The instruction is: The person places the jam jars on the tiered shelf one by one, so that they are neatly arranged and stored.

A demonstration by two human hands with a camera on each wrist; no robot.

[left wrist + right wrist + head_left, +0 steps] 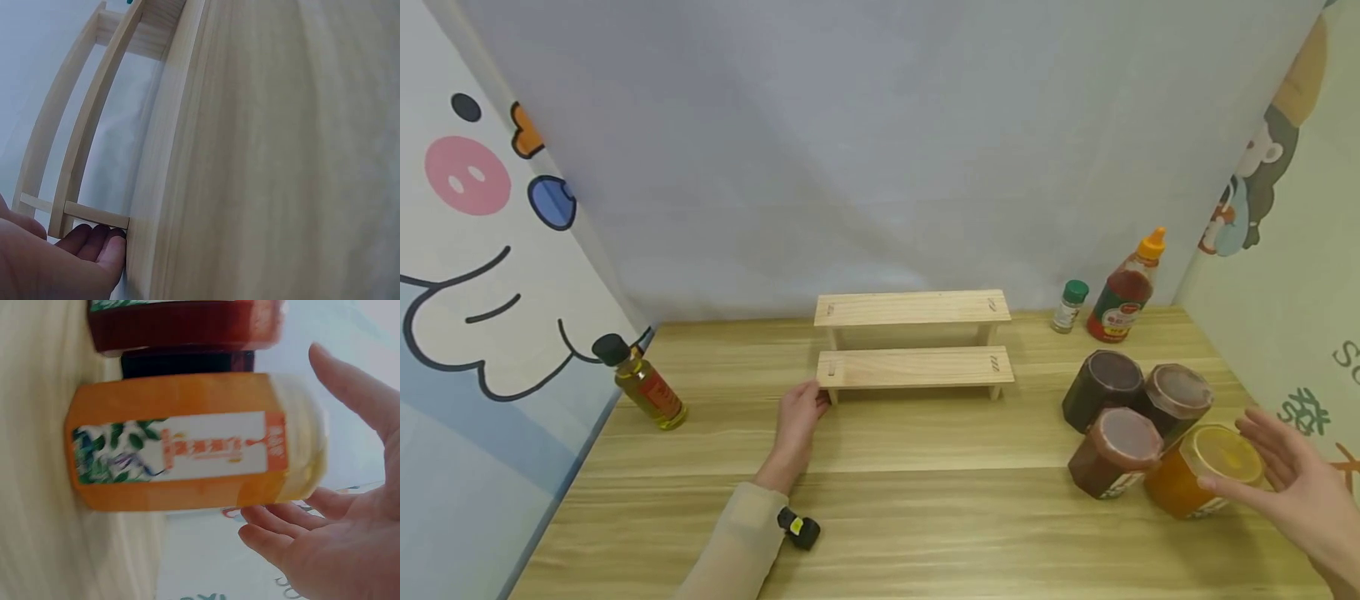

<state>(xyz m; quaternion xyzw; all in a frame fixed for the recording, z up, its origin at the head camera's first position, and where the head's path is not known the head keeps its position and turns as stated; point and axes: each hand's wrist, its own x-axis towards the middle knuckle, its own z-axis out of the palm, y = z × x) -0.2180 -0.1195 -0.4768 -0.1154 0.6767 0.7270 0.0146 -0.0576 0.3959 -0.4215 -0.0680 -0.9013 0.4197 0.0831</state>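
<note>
A two-step wooden shelf [914, 367] stands near the back wall. My left hand [799, 412] holds its left end low down, with the fingers [94, 240] curled in under the lower step beside the leg. At the right, my right hand [1292, 483] is spread around the near side of a jar of orange-yellow honey [1183, 479]. Thumb and fingers stand apart on either side of its lid in the right wrist view, and the palm is away from the jar. The jar's label [187, 450] faces that camera.
Beside the honey stand a reddish-brown jar [1105, 467] and two dark jars, one at the back left [1097, 396]. Behind them are a green-capped spice bottle [1067, 308] and a red sauce bottle [1123, 300]. An oil bottle [651, 390] stands at the left.
</note>
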